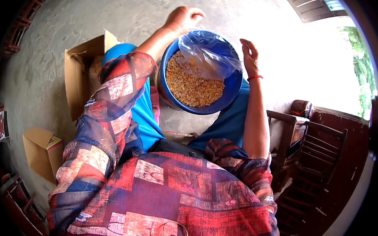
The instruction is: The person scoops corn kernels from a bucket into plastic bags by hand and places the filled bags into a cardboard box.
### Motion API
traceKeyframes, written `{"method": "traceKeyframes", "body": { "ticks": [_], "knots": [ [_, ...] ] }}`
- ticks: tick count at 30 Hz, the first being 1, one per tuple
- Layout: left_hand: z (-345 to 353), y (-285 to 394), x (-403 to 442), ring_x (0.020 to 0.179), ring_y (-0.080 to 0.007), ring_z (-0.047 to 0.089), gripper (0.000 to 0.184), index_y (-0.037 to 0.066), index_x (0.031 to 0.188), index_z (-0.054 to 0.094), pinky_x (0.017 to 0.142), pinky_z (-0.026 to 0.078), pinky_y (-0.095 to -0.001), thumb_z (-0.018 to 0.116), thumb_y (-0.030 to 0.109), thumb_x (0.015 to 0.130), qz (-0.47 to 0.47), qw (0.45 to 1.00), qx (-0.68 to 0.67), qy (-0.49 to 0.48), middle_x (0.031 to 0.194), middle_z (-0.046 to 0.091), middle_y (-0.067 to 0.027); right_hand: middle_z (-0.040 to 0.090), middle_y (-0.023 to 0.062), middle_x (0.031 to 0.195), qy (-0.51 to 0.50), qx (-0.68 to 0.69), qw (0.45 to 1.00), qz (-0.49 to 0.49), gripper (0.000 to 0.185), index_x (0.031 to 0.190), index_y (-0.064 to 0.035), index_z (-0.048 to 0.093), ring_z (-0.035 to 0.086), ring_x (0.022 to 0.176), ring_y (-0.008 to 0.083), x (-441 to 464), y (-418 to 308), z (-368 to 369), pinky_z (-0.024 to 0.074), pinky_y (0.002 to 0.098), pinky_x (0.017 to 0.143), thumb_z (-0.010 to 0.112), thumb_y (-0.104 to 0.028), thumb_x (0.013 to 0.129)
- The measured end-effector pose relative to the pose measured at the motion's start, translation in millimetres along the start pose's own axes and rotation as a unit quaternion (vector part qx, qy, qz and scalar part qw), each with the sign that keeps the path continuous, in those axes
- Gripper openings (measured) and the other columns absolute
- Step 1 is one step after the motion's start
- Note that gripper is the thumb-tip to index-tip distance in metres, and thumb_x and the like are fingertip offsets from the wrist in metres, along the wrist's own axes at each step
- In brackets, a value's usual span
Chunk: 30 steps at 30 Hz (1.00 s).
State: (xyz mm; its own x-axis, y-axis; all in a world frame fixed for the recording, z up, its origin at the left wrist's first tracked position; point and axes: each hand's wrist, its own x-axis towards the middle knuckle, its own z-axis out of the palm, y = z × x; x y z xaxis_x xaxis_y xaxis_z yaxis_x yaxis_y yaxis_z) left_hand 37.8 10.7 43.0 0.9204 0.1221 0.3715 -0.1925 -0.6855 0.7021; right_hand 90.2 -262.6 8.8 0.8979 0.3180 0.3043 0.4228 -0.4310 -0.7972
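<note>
A blue bucket stands between my knees, partly filled with yellow-white corn kernels. A clear plastic bag lies over the far side of the bucket, partly on the kernels and up to the rim. My left hand is just beyond the bucket's far left rim, bent at the wrist, with most of its fingers hidden or blurred. To the right of the rim, my right hand is raised with its fingers somewhat bent and apart. Nothing shows in it.
An open cardboard box stands left of my knee, with a smaller carton nearer. On the right is a dark wooden chair beside a red door panel. Bright light enters through the opening.
</note>
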Motion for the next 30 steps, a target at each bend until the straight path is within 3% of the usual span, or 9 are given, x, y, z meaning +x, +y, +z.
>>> {"method": "traceKeyframes", "body": {
  "ticks": [1, 3, 6, 12, 15, 18, 25, 28, 30],
  "knots": [
    [4.5, 9.3, -2.5, 0.074, -0.0205, 0.063, 0.021, 0.014, 0.094, 0.066, 0.070, 0.049, -0.0294, 0.056, 0.026, 0.080, 0.004, 1.000, 0.003, -0.028, 0.083, 0.066, -0.0068, 0.062, 0.0090, 0.095, -0.008, 0.050, 0.999, -0.004, 0.021, 0.099, -0.0113, 0.062, 0.058, 0.092, 0.0210, -1.8, -7.2, 2.4, 0.0459, 0.0298, 0.075, 0.053, -0.013, 0.081],
    [12.2, 23.4, -8.7, 0.077, -0.0215, 0.063, 0.026, 0.015, 0.098, 0.065, 0.072, 0.049, -0.0307, 0.058, 0.032, 0.080, 0.042, 0.997, 0.029, -0.057, 0.086, 0.066, -0.0074, 0.061, 0.0104, 0.098, -0.047, -0.038, 0.997, -0.037, 0.027, 0.105, -0.0122, 0.059, 0.057, 0.093, 0.0240, -2.9, -11.4, 4.8, 0.0443, 0.0319, 0.079, 0.057, -0.017, 0.079],
    [19.6, 33.5, -14.4, 0.082, -0.0244, 0.062, 0.022, 0.014, 0.098, 0.064, 0.076, 0.048, -0.0334, 0.058, 0.027, 0.080, 0.044, 0.993, 0.064, -0.090, 0.088, 0.065, -0.0079, 0.060, 0.0116, 0.098, -0.069, -0.097, 0.991, -0.064, 0.028, 0.106, -0.0128, 0.058, 0.057, 0.094, 0.0271, -7.4, -24.4, 8.0, 0.0444, 0.0348, 0.080, 0.057, -0.019, 0.079],
    [25.1, 13.4, -12.4, 0.081, -0.0269, 0.060, 0.022, 0.013, 0.098, 0.062, 0.073, 0.047, -0.0353, 0.057, 0.018, 0.077, -0.004, 0.982, 0.106, -0.157, 0.085, 0.063, -0.0103, 0.059, 0.0206, 0.096, -0.186, -0.198, 0.961, 0.056, 0.035, 0.112, -0.0110, 0.054, 0.057, 0.092, 0.0337, -11.1, 2.3, 5.4, 0.0447, 0.0383, 0.078, 0.051, -0.016, 0.077],
    [24.7, 3.5, -15.8, 0.081, -0.0273, 0.060, 0.022, 0.012, 0.098, 0.061, 0.074, 0.046, -0.0365, 0.056, 0.017, 0.077, -0.001, 0.982, 0.108, -0.157, 0.085, 0.063, -0.0115, 0.059, 0.0224, 0.093, -0.203, -0.205, 0.956, 0.054, 0.037, 0.113, -0.0103, 0.053, 0.056, 0.091, 0.0358, -10.4, 0.7, 1.4, 0.0443, 0.0402, 0.077, 0.051, -0.017, 0.077],
    [22.6, -4.6, -22.7, 0.084, -0.0283, 0.059, 0.025, 0.013, 0.100, 0.060, 0.075, 0.046, -0.0372, 0.055, 0.012, 0.076, -0.019, 0.974, 0.131, -0.185, 0.086, 0.062, -0.0122, 0.060, 0.0210, 0.096, -0.214, -0.211, 0.952, 0.058, 0.040, 0.114, -0.0029, 0.050, 0.058, 0.091, 0.0308, -10.6, 2.1, 0.6, 0.0443, 0.0366, 0.079, 0.053, -0.016, 0.077],
    [27.1, -6.3, -21.4, 0.089, -0.0301, 0.058, 0.036, 0.012, 0.101, 0.059, 0.077, 0.046, -0.0376, 0.050, -0.003, 0.070, -0.066, 0.959, 0.159, -0.225, 0.090, 0.061, -0.0136, 0.062, 0.0172, 0.088, -0.266, -0.201, 0.939, 0.085, 0.035, 0.106, -0.0044, 0.053, 0.059, 0.082, 0.0271, -11.8, -10.5, -9.3, 0.0447, 0.0349, 0.075, 0.055, -0.017, 0.074],
    [29.7, -7.9, -22.4, 0.091, -0.0302, 0.057, 0.038, 0.011, 0.102, 0.058, 0.077, 0.046, -0.0373, 0.049, -0.005, 0.070, -0.058, 0.960, 0.163, -0.219, 0.092, 0.061, -0.0129, 0.059, 0.0185, 0.103, -0.304, -0.168, 0.927, 0.141, 0.051, 0.114, -0.0047, 0.051, 0.054, 0.101, 0.0301, -9.4, -14.7, -12.7, 0.0431, 0.0370, 0.085, 0.064, -0.028, 0.070],
    [29.6, -7.2, -24.6, 0.091, -0.0302, 0.057, 0.039, 0.012, 0.104, 0.057, 0.077, 0.046, -0.0371, 0.049, -0.006, 0.070, -0.057, 0.962, 0.164, -0.210, 0.094, 0.061, -0.0126, 0.053, 0.0168, 0.115, -0.196, -0.023, 0.976, 0.096, 0.065, 0.118, -0.0059, 0.048, 0.049, 0.110, 0.0276, -8.2, -6.5, -7.2, 0.0411, 0.0381, 0.089, 0.071, -0.037, 0.066]
  ]
}}
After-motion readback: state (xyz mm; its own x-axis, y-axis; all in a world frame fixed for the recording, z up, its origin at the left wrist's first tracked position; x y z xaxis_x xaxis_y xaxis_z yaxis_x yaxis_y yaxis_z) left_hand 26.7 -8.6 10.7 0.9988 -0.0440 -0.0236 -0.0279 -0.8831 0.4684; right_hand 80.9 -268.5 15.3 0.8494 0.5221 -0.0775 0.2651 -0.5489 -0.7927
